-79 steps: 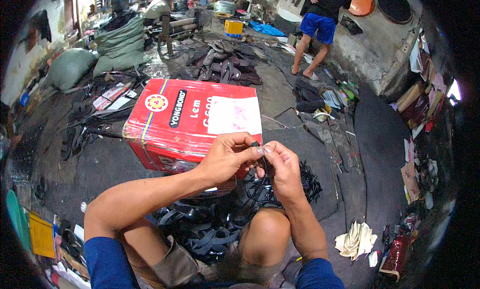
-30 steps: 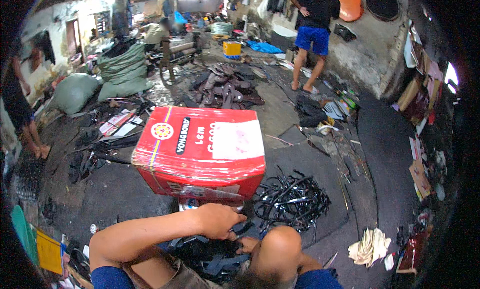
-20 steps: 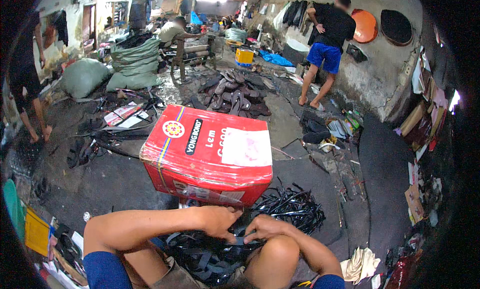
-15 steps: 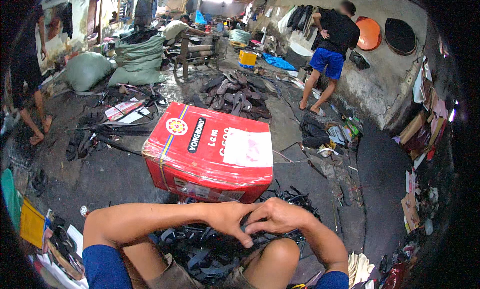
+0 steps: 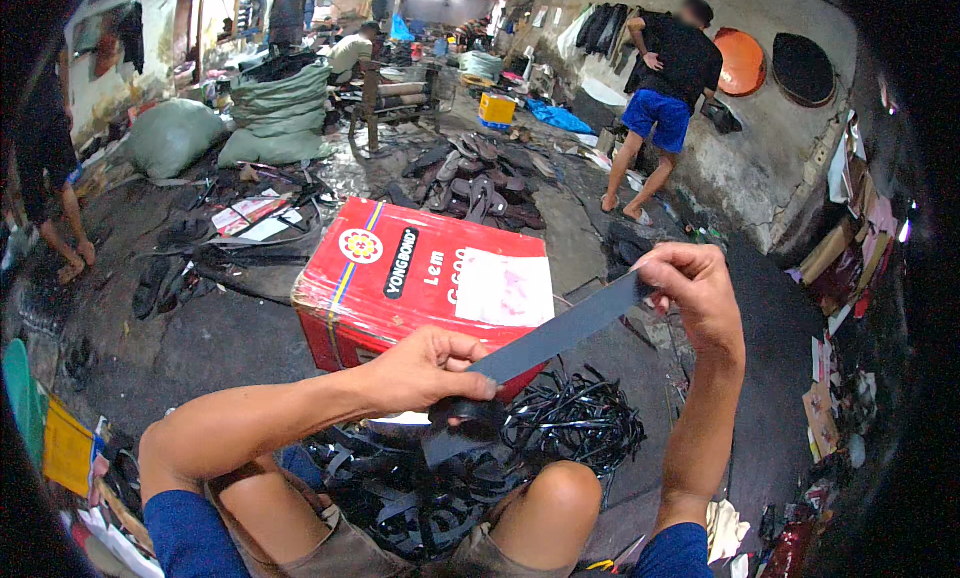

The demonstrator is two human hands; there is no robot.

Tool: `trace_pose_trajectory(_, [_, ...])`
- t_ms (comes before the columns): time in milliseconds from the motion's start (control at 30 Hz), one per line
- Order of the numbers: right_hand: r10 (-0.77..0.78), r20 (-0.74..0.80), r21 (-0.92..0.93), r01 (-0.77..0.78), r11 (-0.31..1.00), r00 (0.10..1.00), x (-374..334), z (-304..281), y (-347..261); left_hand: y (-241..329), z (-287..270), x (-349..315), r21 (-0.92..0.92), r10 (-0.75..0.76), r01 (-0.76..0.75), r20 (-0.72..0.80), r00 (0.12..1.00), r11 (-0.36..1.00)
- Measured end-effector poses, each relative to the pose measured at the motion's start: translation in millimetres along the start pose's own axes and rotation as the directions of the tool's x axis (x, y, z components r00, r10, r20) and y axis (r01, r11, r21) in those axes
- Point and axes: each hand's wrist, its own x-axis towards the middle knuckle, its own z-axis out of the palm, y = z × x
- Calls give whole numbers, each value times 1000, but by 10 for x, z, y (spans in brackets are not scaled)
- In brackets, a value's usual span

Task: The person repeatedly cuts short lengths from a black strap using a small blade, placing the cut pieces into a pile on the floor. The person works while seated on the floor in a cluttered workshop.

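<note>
A wide, flat strip of black tape point(image 5: 560, 330) stretches taut on a slant across the front right of a red carton point(image 5: 425, 246). My left hand point(image 5: 425, 371) is closed on its lower end, thumb on top, with the dark tape roll point(image 5: 468, 415) hanging just below the fingers. Higher and to the right, my right hand point(image 5: 695, 283) pinches the other end between thumb and fingers. Between my knees lies a heap of black sandal straps point(image 5: 420, 508). The carton stands in front of me, a white paper label point(image 5: 503, 290) on its top.
Right of the carton's base lies a tangle of shiny black strips point(image 5: 580, 418). Behind it is a pile of dark sandals point(image 5: 480, 183). A person in blue shorts point(image 5: 655, 123) stands by the right wall; another point(image 5: 50, 168) is at far left. Green sacks point(image 5: 175, 141) stand at back left.
My hands were together in front of the carton; now they are apart. The right hand has moved up and right, drawing the black strip out between them. The person at left has shifted leftward.
</note>
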Motion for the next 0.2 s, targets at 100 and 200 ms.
trace_pose_trajectory(100, [-15, -150, 166, 40, 985, 989, 68, -53, 117, 47, -19, -211, 194, -24, 16, 35, 999, 981])
trace_pose_trajectory(200, [-16, -271, 381, 122, 917, 962, 257, -180, 133, -323, -164, -401, 357, -53, 0, 139, 989, 934])
